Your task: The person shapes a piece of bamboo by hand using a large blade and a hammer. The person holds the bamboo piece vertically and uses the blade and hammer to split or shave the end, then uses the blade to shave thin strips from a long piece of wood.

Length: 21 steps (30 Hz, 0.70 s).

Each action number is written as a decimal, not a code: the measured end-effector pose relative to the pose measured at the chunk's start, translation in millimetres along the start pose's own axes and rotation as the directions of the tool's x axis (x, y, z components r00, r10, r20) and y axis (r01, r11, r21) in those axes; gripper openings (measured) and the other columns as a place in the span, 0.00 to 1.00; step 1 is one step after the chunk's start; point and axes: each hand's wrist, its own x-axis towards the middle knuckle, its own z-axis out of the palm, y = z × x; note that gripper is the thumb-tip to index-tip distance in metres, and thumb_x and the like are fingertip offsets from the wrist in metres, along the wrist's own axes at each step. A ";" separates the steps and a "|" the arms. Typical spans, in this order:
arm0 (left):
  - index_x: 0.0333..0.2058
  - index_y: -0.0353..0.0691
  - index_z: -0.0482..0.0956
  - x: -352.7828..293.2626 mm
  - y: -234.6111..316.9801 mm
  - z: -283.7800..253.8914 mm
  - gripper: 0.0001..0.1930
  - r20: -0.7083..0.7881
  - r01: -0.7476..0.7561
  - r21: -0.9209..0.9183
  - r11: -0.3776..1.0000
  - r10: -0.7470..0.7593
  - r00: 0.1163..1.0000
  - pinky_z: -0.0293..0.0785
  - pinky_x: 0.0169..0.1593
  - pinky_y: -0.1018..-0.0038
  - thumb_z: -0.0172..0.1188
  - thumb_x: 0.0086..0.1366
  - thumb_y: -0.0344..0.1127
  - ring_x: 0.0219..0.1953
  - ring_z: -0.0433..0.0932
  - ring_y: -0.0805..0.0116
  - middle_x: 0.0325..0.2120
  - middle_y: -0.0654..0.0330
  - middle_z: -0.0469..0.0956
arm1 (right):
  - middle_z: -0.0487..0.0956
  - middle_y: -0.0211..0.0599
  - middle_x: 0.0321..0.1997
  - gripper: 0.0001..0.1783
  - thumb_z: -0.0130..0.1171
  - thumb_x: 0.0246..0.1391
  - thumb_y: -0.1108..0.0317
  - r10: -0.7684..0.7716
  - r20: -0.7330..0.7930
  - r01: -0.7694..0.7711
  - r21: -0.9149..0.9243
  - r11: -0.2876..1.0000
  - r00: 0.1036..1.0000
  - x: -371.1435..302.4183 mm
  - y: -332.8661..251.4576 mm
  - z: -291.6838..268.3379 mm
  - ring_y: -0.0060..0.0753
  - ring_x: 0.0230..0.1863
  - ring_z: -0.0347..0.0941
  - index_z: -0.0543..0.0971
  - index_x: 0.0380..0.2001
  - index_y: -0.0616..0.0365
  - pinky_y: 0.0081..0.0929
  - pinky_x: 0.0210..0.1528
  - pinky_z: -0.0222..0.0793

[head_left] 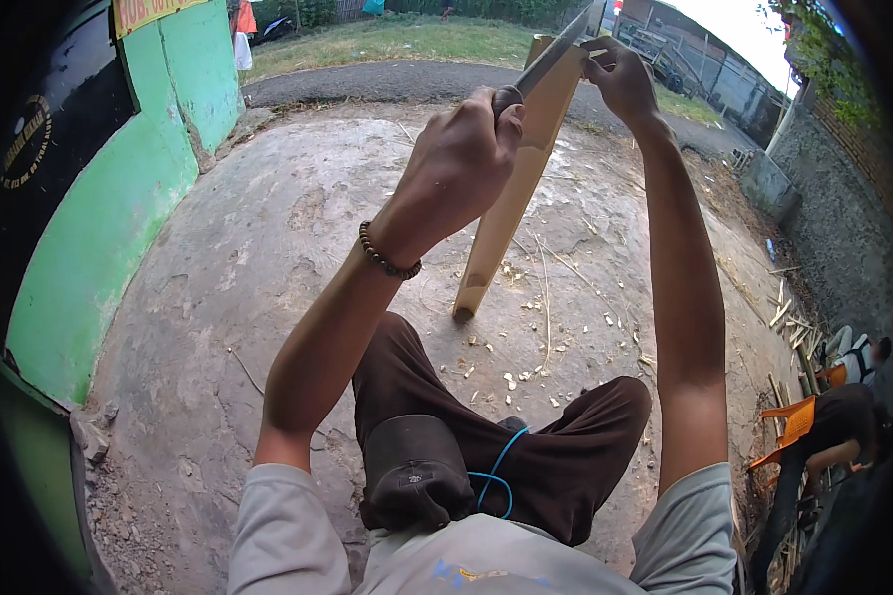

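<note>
Split bamboo [511, 193] slanting before me over the concrete ground [308, 258]
My left hand [469, 146] grips a knife [556, 57] by its handle, blade alongside the bamboo's upper end (whether they touch, I cannot tell), while my right hand [622, 84] pinches the top edge; pale chips [511, 379] lie scattered below

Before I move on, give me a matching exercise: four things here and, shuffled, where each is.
1. Knife
2. Bead bracelet
3. Tan bamboo piece
4. Green wall

A. Around the left wrist
B. Along the picture's left side
C. Gripped in the left hand
D. Held near its top by the right hand

Pairs: 1-C; 2-A; 3-D; 4-B
</note>
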 end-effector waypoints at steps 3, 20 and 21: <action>0.42 0.32 0.73 -1.8 2.2 1.3 0.21 0.077 0.033 -0.104 0.994 -0.025 0.997 0.71 0.36 0.61 0.46 0.76 0.48 0.26 0.75 0.61 0.22 0.54 0.74 | 0.87 0.39 0.34 0.15 0.62 0.57 0.66 -0.019 0.031 0.020 -0.027 0.999 0.999 2.0 -4.8 -1.9 0.31 0.37 0.85 0.81 0.47 0.54 0.31 0.46 0.76; 0.46 0.28 0.74 19.7 -26.2 11.5 0.19 -0.027 -0.181 0.126 0.975 0.186 0.982 0.72 0.29 0.59 0.49 0.74 0.43 0.21 0.79 0.52 0.18 0.47 0.76 | 0.84 0.45 0.45 0.24 0.57 0.64 0.61 -0.096 0.197 0.099 -0.002 0.995 0.976 14.5 16.7 8.4 0.35 0.43 0.84 0.73 0.61 0.54 0.30 0.47 0.76; 0.46 0.29 0.74 26.5 -31.2 10.8 0.20 -0.016 -0.124 0.140 0.982 0.128 0.992 0.73 0.28 0.61 0.48 0.74 0.45 0.19 0.78 0.53 0.18 0.48 0.76 | 0.83 0.48 0.45 0.25 0.56 0.62 0.65 -0.048 0.140 0.043 0.034 0.998 0.989 9.3 16.6 8.0 0.42 0.45 0.82 0.71 0.62 0.55 0.34 0.47 0.76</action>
